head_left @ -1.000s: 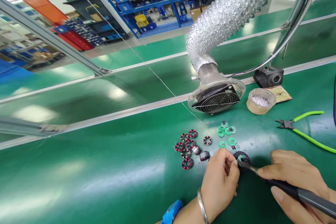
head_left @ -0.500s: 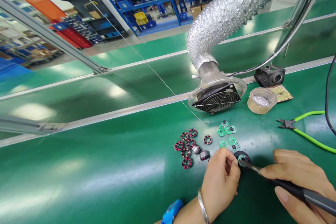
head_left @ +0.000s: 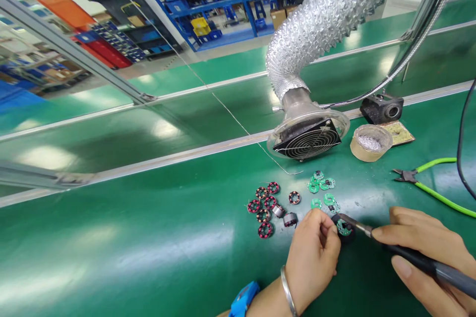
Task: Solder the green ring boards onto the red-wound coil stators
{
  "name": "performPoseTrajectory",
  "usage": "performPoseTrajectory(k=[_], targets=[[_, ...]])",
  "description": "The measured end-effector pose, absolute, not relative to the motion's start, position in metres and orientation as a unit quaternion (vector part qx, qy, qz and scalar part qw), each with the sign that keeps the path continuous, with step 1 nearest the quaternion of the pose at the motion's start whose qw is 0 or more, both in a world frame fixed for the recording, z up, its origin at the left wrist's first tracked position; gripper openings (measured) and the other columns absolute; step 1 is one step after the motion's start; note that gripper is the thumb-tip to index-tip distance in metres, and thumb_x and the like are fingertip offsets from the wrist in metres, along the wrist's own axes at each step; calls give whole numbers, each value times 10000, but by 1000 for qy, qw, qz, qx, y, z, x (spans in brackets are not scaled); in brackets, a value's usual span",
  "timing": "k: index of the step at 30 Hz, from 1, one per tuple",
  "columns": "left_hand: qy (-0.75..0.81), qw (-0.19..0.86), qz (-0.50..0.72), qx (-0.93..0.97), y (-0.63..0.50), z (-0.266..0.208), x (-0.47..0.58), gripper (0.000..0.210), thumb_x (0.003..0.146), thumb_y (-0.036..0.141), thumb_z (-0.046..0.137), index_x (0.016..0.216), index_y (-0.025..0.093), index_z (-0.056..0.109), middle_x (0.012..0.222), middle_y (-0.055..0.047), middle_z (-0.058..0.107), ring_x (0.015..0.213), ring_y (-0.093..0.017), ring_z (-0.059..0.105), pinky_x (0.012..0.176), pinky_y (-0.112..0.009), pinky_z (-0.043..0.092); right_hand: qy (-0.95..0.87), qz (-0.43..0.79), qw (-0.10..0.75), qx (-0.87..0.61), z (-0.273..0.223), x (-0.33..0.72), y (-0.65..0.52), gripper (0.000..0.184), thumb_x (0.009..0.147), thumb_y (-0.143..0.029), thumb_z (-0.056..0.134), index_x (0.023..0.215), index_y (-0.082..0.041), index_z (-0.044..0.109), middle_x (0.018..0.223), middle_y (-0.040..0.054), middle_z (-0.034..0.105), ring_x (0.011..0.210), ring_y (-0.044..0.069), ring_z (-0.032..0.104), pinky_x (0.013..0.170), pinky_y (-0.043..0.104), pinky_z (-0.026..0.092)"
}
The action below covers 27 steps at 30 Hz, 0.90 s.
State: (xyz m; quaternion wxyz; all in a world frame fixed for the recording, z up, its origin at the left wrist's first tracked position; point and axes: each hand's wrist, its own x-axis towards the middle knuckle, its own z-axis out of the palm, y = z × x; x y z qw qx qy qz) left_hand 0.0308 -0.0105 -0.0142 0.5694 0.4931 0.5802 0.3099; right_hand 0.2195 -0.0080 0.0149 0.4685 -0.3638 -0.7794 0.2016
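My right hand (head_left: 431,247) grips a soldering iron (head_left: 416,259) by its dark handle. The iron's tip reaches over the upper rim of a round black holder (head_left: 349,239). In that holder lies a small green ring-shaped circuit board (head_left: 344,228). At the holder's left edge, my left hand (head_left: 314,247) has thumb and fingertips pinched together; whatever is between them is hidden. Just behind the fingers are several loose green boards (head_left: 329,199). Further left lie several copper-wound motor stators (head_left: 265,230), with two silver-grey cylindrical parts (head_left: 290,219) beside them.
A fume extractor (head_left: 308,141) on a foil duct (head_left: 320,29) hangs over the bench. Behind on the right stand a tub of silvery bits (head_left: 371,143), a yellowish sponge (head_left: 399,132) and a black iron stand (head_left: 383,108). Green-handled cutters (head_left: 409,175) lie right. A thin wire (head_left: 238,121) crosses diagonally.
The soldering iron's tip has shifted slightly up and left, off the board towards the holder's upper rim. My left hand has stayed almost where it was.
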Motion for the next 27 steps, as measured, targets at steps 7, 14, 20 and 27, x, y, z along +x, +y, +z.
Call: performPoseTrajectory(k=[7, 14, 20, 27], targets=[[568, 530, 259, 574, -10, -9, 28, 204, 748, 160, 580, 912, 208, 469, 774, 28, 510, 459, -71, 469, 417, -196, 365, -791, 191, 477, -332, 6, 215, 11, 376, 868, -21, 479, 1197, -188, 553, 696, -12, 614, 546, 117, 565, 513, 228, 481], [545, 414, 238, 689, 6, -7, 28, 167, 698, 143, 678, 764, 181, 530, 774, -3, 498, 670, -155, 486, 641, -278, 414, -832, 208, 392, -331, -9, 205, 13, 321, 872, -61, 508, 1166, -188, 515, 911, 37, 666, 673, 149, 511, 605, 284, 472], [458, 474, 222, 719, 23, -9, 15, 119, 737, 171, 707, 827, 185, 631, 778, 4, 530, 626, -130, 494, 594, -241, 423, -831, 237, 365, -348, -12, 202, 11, 388, 840, -39, 476, 1190, -206, 492, 940, 37, 652, 745, 170, 557, 661, 308, 495], [552, 564, 228, 570, -1, -16, 8, 56, 835, 218, 564, 868, 174, 554, 657, 42, 535, 400, -71, 501, 378, -170, 395, -827, 247, 355, -360, -10, 200, 10, 348, 860, -34, 451, 1165, -196, 494, 904, 38, 625, 739, 169, 522, 657, 304, 475]])
